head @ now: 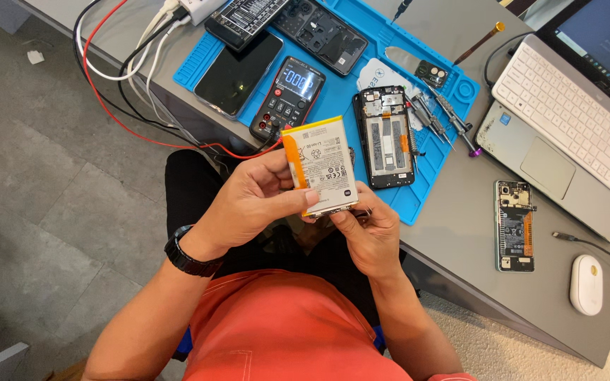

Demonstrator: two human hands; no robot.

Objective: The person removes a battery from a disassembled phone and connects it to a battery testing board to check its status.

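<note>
You are gripping the flat battery (320, 166) upright between both hands, left hand (252, 201) clasping its orange side, right hand (365, 229) pinching its bottom edge.

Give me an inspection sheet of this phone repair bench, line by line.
Surface: grey table with a blue work mat on it.
Job's things: phone battery, white with an orange edge, held above the lap; opened phone on the mat.
Clutter: multimeter, dark phone, tweezers, second opened phone, laptop, white mouse.
Grippers: left hand grips the battery's side; right hand holds its lower end.
Cables: red lead, plus white and black cables off the table's edge.
Surroundings: grey tiled floor.
</note>
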